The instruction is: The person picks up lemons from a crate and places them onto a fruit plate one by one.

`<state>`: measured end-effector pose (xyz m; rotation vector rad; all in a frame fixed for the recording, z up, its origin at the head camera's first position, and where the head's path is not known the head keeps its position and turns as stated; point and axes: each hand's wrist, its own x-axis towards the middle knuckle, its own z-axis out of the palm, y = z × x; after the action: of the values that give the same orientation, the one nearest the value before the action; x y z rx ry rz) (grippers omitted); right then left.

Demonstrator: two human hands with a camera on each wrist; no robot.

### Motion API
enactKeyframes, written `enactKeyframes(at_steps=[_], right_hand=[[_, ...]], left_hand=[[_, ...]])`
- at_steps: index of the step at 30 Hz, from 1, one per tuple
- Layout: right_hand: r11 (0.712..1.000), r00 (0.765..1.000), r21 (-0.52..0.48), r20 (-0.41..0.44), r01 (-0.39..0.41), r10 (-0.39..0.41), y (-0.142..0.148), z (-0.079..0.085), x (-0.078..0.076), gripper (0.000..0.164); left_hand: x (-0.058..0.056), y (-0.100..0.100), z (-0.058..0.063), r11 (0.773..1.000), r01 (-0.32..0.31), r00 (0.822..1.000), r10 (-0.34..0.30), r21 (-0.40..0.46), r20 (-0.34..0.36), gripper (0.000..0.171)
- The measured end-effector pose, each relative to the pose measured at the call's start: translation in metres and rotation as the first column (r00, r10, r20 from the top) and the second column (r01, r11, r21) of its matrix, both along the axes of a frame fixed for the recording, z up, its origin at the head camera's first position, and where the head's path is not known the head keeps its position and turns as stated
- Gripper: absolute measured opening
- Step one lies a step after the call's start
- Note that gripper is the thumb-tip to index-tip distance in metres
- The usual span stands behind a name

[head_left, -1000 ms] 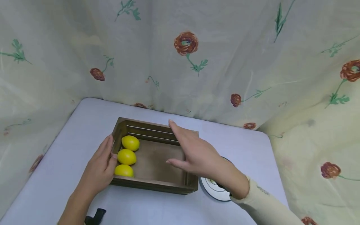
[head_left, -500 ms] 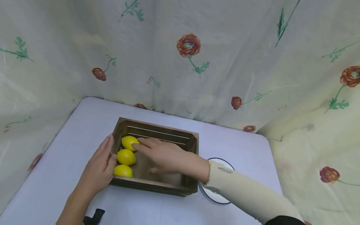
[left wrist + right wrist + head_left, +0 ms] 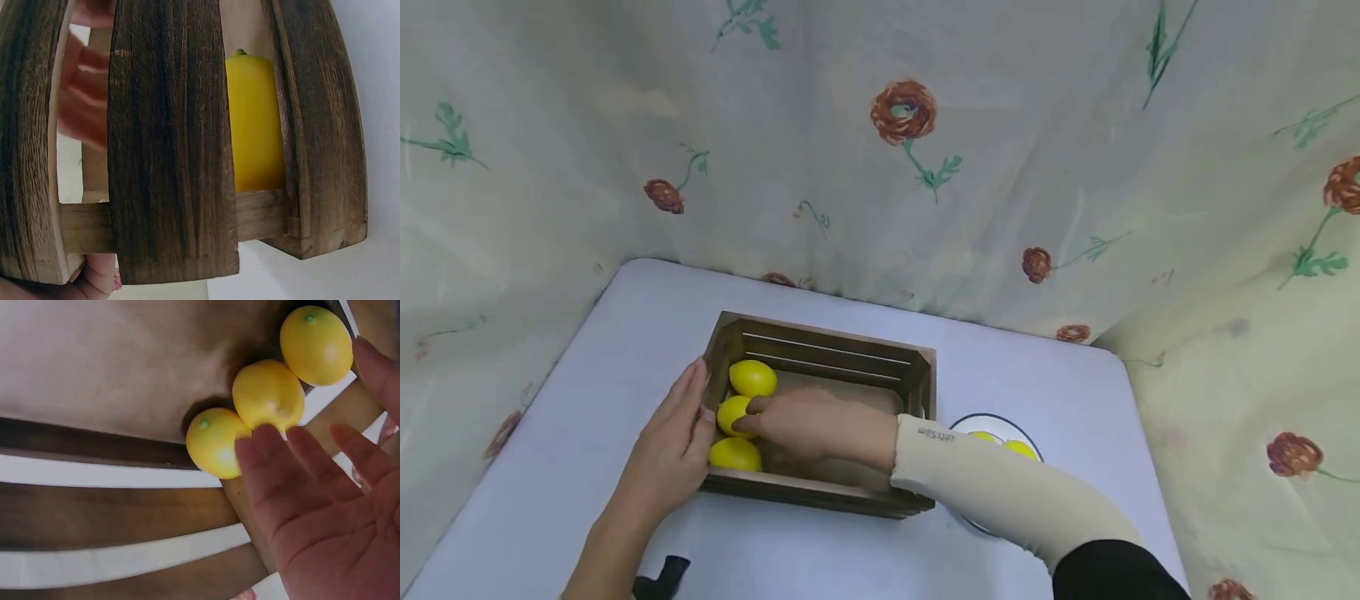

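Observation:
A brown slatted wooden crate (image 3: 808,498) holds three lemons along its left end: a far lemon (image 3: 752,377), a middle lemon (image 3: 728,410) and a near lemon (image 3: 734,454). My left hand (image 3: 662,442) grips the crate's left end, thumb at the rim; in the left wrist view one lemon (image 3: 255,125) shows between the slats. Inside the crate, my right hand (image 3: 820,425) reaches across to the middle lemon. The right wrist view shows its fingers extended and thumb spread, fingertips right at the middle lemon (image 3: 267,394), not closed round it.
A white plate (image 3: 967,427) with a dark rim stands right of the crate, partly under the right sleeve, with yellow lemons (image 3: 1021,448) on it. A black object (image 3: 662,577) lies at the table's front. A floral curtain (image 3: 970,233) surrounds the white table (image 3: 662,312).
My right hand has moved left from above the crate's right end, down into it, first towards the far lemon, then to the middle one. The left hand keeps its place.

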<state>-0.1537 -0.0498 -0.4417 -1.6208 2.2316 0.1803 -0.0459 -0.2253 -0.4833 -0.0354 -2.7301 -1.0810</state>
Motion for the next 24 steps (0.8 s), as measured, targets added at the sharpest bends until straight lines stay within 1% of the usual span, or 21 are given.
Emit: enactKeyframes(at_steps=[2, 6, 8, 10, 12, 13, 15, 17, 19, 21, 22, 24], right_hand=[[1.000, 0.998, 0.001, 0.057, 0.006, -0.006, -0.002, -0.006, -0.001, 0.053], [1.000, 0.992, -0.023, 0.123, -0.016, 0.019, -0.008, -0.015, -0.002, 0.053], [0.999, 0.992, -0.016, 0.115, -0.040, 0.041, -0.011, -0.018, -0.001, 0.057], [0.997, 0.994, -0.002, 0.080, -0.072, 0.071, -0.015, -0.019, 0.000, 0.058], [0.995, 0.995, 0.017, 0.035, -0.096, 0.095, -0.018, -0.019, 0.001, 0.055], [0.995, 0.995, 0.032, 0.027, -0.095, 0.094, -0.019, -0.019, 0.002, 0.052], [0.996, 0.997, 0.055, 0.036, -0.072, 0.070, -0.020, -0.021, 0.003, 0.044], [0.996, 0.997, 0.083, 0.077, -0.022, 0.015, -0.020, -0.024, 0.005, 0.032], [0.993, 0.990, 0.108, 0.132, 0.038, -0.052, -0.020, -0.026, 0.006, 0.020], [0.988, 0.984, 0.136, 0.151, 0.076, -0.097, -0.019, -0.027, 0.008, 0.009], [0.983, 0.977, 0.153, 0.167, 0.105, -0.131, -0.019, -0.027, 0.008, 0.007], [0.972, 0.963, 0.180, 0.195, 0.151, -0.185, -0.017, -0.026, 0.009, 0.012]], left_hand=[[0.001, 0.001, -0.001, 1.000, -0.003, 1.000, 0.003, 0.008, -0.005, 0.060], [0.002, 0.001, -0.001, 1.000, -0.002, 1.000, 0.002, 0.007, -0.029, 0.059], [0.001, 0.001, -0.001, 1.000, 0.002, 0.999, -0.002, 0.009, -0.032, 0.059], [0.000, 0.002, -0.001, 1.000, 0.005, 0.999, -0.004, 0.008, -0.032, 0.059], [-0.001, 0.002, 0.000, 1.000, 0.007, 0.999, -0.006, 0.014, -0.033, 0.059], [-0.002, 0.002, 0.000, 1.000, 0.007, 0.999, -0.006, 0.016, -0.035, 0.060], [-0.002, 0.002, 0.000, 1.000, 0.008, 0.999, -0.007, 0.023, -0.034, 0.059], [-0.001, 0.003, -0.001, 1.000, 0.011, 0.999, -0.010, 0.023, -0.030, 0.059], [0.000, 0.003, -0.002, 1.000, 0.011, 1.000, -0.010, 0.023, -0.026, 0.059], [0.000, 0.002, -0.003, 1.000, 0.012, 1.000, -0.011, 0.024, -0.025, 0.059], [0.001, 0.002, -0.003, 1.000, 0.012, 1.000, -0.012, 0.020, -0.027, 0.059], [0.001, 0.001, -0.003, 1.000, 0.008, 0.999, -0.008, 0.017, -0.032, 0.059]])
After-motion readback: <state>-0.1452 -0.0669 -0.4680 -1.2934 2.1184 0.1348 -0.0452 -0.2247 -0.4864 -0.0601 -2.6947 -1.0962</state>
